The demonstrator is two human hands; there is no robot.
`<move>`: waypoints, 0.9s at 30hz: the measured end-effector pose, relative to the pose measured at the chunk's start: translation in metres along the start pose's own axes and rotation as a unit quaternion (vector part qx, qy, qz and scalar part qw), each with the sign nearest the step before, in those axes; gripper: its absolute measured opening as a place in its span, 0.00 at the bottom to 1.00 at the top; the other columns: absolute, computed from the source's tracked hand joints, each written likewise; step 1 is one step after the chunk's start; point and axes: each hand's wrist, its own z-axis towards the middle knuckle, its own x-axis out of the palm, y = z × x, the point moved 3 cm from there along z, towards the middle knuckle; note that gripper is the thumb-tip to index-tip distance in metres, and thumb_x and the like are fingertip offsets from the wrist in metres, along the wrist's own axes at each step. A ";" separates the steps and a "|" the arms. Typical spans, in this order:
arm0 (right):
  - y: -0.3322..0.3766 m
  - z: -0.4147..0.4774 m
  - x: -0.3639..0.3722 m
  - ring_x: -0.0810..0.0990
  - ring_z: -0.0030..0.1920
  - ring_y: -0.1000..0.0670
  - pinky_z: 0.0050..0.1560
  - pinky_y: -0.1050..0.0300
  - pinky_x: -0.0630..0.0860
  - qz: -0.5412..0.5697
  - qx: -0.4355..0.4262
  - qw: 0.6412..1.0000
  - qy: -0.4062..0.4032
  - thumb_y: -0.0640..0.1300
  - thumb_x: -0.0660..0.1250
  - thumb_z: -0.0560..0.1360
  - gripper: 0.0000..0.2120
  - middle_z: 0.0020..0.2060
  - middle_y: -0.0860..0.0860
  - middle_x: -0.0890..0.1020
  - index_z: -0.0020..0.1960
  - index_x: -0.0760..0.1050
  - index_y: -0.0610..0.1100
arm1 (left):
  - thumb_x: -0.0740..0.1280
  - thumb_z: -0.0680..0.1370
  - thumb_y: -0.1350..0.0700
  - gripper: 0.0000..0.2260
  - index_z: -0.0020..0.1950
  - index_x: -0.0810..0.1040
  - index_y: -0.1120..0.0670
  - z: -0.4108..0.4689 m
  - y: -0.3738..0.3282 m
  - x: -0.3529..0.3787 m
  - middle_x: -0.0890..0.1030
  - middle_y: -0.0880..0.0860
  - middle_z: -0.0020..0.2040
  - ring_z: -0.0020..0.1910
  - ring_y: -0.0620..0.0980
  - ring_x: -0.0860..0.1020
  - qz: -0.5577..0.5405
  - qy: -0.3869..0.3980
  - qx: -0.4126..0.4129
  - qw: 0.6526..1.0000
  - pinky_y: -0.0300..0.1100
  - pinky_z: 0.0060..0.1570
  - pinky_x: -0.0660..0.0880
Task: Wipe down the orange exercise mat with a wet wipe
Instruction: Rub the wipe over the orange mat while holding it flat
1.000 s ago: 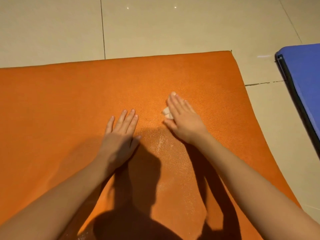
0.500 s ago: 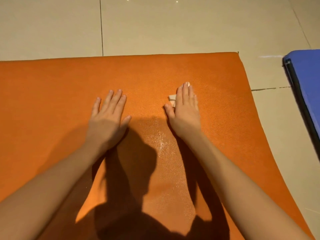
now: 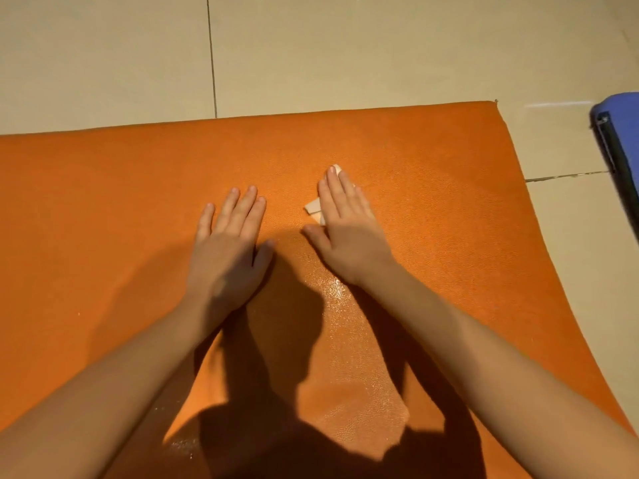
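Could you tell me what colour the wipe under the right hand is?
The wipe is whitish; head view.

Wet wipe (image 3: 314, 206) mostly hidden under the right hand (image 3: 349, 233); blue mat (image 3: 624, 106) cut off

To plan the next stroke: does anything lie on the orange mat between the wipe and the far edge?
Nothing visible does. The right hand presses the wet wipe on the orange mat; only bare mat lies ahead.

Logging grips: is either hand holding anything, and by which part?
Neither grips anything. The right hand presses the wet wipe flat on the orange mat under straight fingers, covering its middle; the left hand rests bare on the mat.
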 end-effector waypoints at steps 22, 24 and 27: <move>-0.002 0.035 -0.009 0.34 0.76 0.48 0.75 0.50 0.37 -0.031 0.017 0.999 0.034 0.60 0.44 0.81 0.34 0.76 0.45 0.36 0.77 0.37 0.41 | 0.58 0.77 0.48 0.26 0.73 0.69 0.58 0.015 0.019 -0.012 0.69 0.56 0.74 0.73 0.56 0.65 -0.063 -0.057 -0.049 0.995 0.49 0.71 0.55; -0.019 0.037 -0.017 0.36 0.76 0.50 0.76 0.51 0.39 -0.044 -0.039 0.997 0.046 0.60 0.45 0.81 0.33 0.77 0.46 0.38 0.78 0.38 0.43 | 0.55 0.79 0.46 0.27 0.75 0.65 0.58 0.014 0.024 -0.011 0.64 0.56 0.77 0.76 0.56 0.59 -0.040 -0.059 -0.067 0.995 0.51 0.74 0.49; -0.042 0.058 -0.026 0.38 0.76 0.50 0.75 0.52 0.37 -0.017 0.057 0.998 0.021 0.59 0.43 0.82 0.32 0.77 0.46 0.40 0.78 0.39 0.42 | 0.53 0.80 0.47 0.27 0.77 0.62 0.57 0.013 0.025 -0.007 0.59 0.55 0.79 0.78 0.55 0.54 -0.046 -0.044 -0.076 0.995 0.52 0.76 0.45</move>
